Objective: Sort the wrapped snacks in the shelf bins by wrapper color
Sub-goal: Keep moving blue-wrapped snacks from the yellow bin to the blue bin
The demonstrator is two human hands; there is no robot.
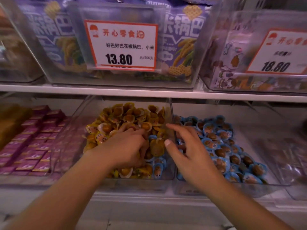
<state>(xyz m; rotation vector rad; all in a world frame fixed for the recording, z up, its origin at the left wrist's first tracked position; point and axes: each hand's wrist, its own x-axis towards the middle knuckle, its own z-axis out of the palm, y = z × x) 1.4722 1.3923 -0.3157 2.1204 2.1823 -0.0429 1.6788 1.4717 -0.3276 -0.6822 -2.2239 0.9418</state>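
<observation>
Yellow bin (172, 175): blue snacks (158, 165) remain among yellow snacks (126, 117); sorting unfinished. My left hand (127, 146) digs there, fingers curled, hold unclear. My right hand (186, 146) spread above blue bin (282, 181).

yellow snacks (126, 118), blue snacks (221, 143), magenta boxes (33, 138)

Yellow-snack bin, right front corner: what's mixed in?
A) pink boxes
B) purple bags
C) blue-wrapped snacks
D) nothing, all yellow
C: a cluster of blue-wrapped snacks lies among the yellow-wrapped snacks in the middle bin, by its right wall, beside the left hand; the pink boxes sit in the bin to the left.
</observation>
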